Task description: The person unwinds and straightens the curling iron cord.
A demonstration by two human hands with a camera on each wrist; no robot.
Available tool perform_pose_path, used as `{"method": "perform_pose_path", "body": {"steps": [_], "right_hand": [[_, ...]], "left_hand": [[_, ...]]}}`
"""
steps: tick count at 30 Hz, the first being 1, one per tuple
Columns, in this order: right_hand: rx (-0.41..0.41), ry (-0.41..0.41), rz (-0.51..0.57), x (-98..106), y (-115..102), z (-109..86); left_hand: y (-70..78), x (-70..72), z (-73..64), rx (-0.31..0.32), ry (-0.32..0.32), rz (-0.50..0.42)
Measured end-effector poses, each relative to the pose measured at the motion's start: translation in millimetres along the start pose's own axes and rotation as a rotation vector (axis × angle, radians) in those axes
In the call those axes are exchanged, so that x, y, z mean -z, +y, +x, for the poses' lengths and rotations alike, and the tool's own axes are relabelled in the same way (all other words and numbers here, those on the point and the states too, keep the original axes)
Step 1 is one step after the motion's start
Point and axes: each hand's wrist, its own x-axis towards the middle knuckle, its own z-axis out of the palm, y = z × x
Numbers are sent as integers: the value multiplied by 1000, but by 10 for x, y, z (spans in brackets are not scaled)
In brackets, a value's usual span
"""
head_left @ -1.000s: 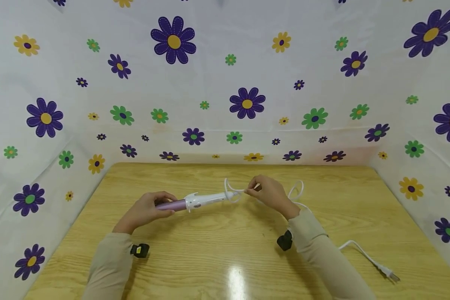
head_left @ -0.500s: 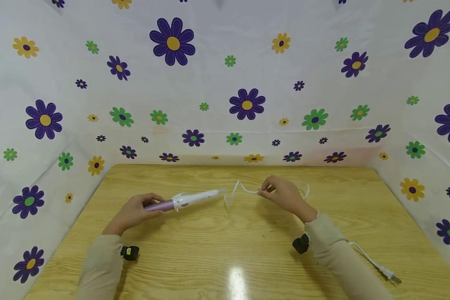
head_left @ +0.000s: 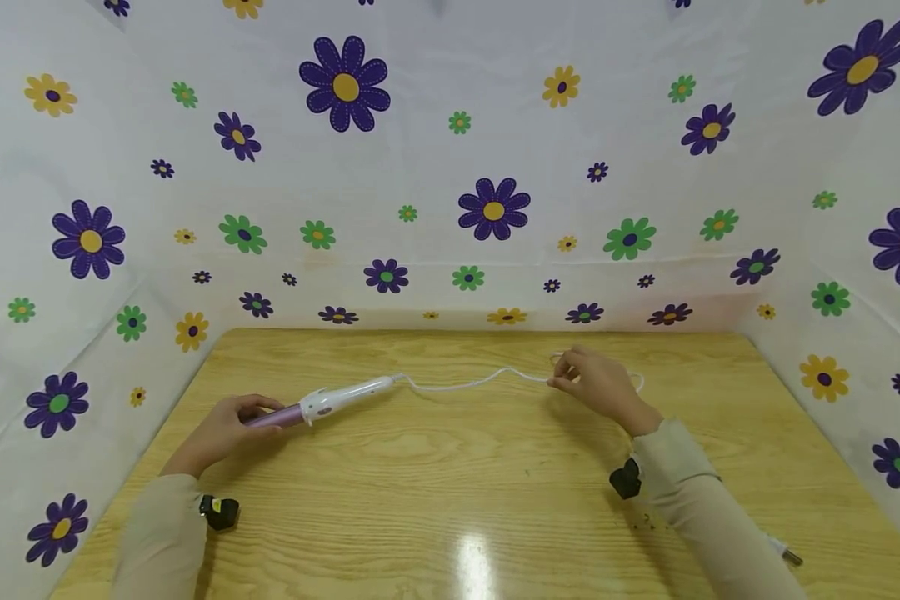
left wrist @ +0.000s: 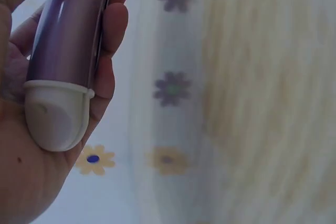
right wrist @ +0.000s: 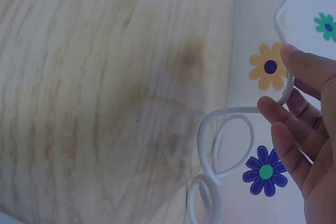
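A curling iron with a white handle (head_left: 356, 392) and a purple barrel (left wrist: 71, 30) tilts up toward the right. My left hand (head_left: 221, 427) grips it around the barrel; in the left wrist view the white rounded tip (left wrist: 56, 116) rests against the palm. From the handle's end a white cord (head_left: 457, 387) runs in a shallow wave to my right hand (head_left: 600, 385), which pinches it between thumb and fingers. Beyond that pinch the cord (right wrist: 202, 135) hangs in loose loops, seen in the right wrist view. Part of it is hidden behind the right hand and forearm.
The wooden table (head_left: 420, 500) lies beneath both hands. Its plug (head_left: 786, 552) rests at the right front, partly behind the right sleeve. White flowered cloth (head_left: 420, 150) encloses the back and both sides.
My left hand has moved left with the curling iron, and my right hand has moved right along with the cord. The cord between them, coiled before, is stretched nearly straight.
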Motion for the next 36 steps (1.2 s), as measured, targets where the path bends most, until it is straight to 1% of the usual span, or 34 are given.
{"method": "perform_pose_path", "body": {"steps": [6, 8, 11, 14, 16, 18, 21, 24, 27, 28, 31, 36], "right_hand": [[19, -28, 0, -82, 25, 40], [34, -49, 35, -115, 13, 55], [67, -86, 92, -154, -5, 63], [52, -113, 171, -165, 14, 41], [24, -110, 222, -139, 46, 16], [-5, -90, 270, -90, 88, -12], [-22, -53, 318, 18, 144, -53], [-32, -22, 317, 133, 200, -120], [-53, -23, 310, 222, 253, -228], [-58, -31, 309, 238, 280, -268], [-81, -91, 307, 244, 356, -397], [-77, -215, 330, 135, 448, -598]], "left_hand": [[-65, 9, -31, 45, -24, 8], [-64, -10, -22, 53, -33, 10], [-54, -32, -3, 45, -56, 27], [-45, -45, 11, 45, -71, 52], [-38, -48, 14, 46, -72, 74], [-25, -49, 13, 48, -66, 105], [8, -57, 8, 45, -59, 169], [70, -60, 11, 39, -71, 223], [128, -67, 9, 50, -82, 237], [140, -67, 9, 52, -86, 233], [155, -73, 4, 68, -92, 211], [141, -78, -3, 71, -110, 184]]}}
